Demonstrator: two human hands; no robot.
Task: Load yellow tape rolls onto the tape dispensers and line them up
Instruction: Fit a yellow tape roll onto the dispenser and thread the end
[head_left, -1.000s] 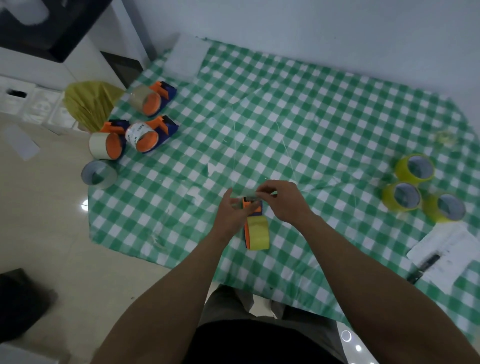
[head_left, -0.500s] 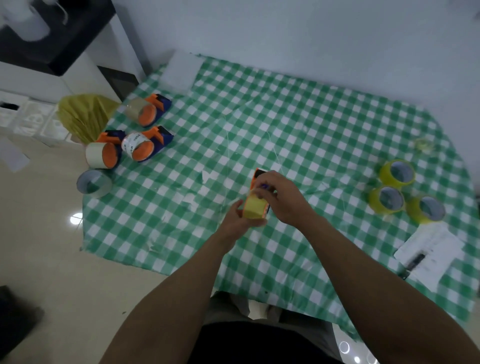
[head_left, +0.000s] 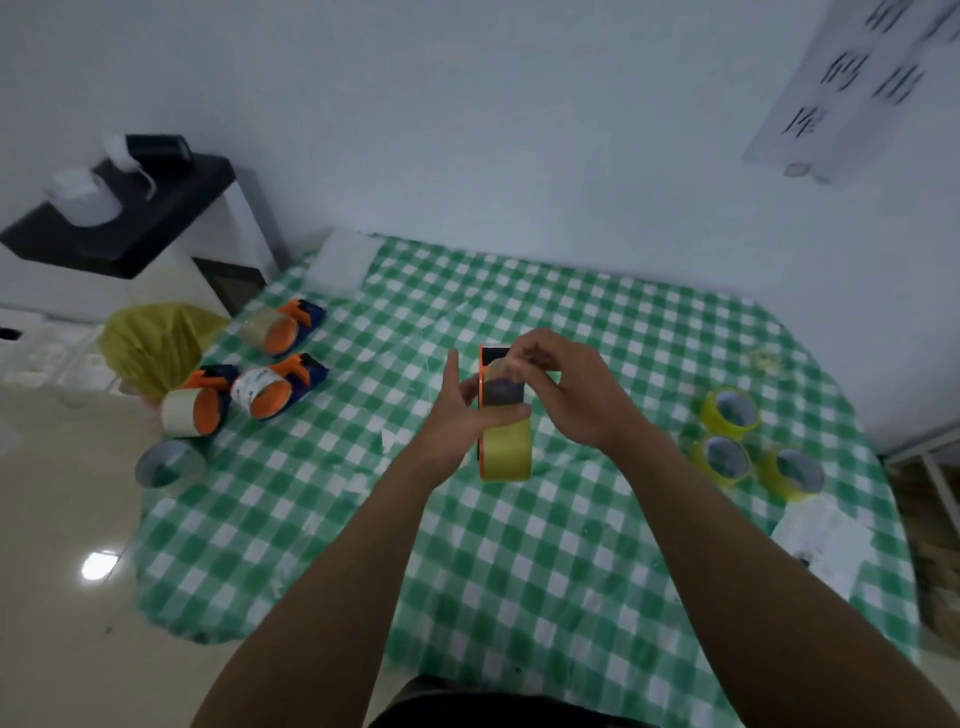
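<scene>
A person's two hands hold an orange tape dispenser (head_left: 492, 364) in the air above the middle of a counter covered in a green-and-white checked cloth (head_left: 519, 571). A yellow tape roll (head_left: 506, 453) sits on the dispenser's lower end. The left hand (head_left: 457, 415) grips the dispenser from the side, thumb pressed just above the roll and one finger pointing up. The fingers of the right hand (head_left: 566, 395) are curled and pinch at the dispenser's upper end; blur hides whether they hold the tape's loose end or the frame itself.

Along the counter's left edge lie three loaded dispensers, each orange and blue with a pale roll: one farthest back (head_left: 283, 330), one nearer the middle (head_left: 280, 389) and one at the very edge (head_left: 200, 410). A loose pale roll (head_left: 169, 462) lies just beside the last, at the near-left edge. Three spare yellow rolls (head_left: 730, 413) (head_left: 722, 457) (head_left: 792, 473) cluster near the right edge, well apart from the hands, with white paper (head_left: 815, 535) just in front of them. A yellow bag (head_left: 150, 343) stands off the counter's far-left corner.
</scene>
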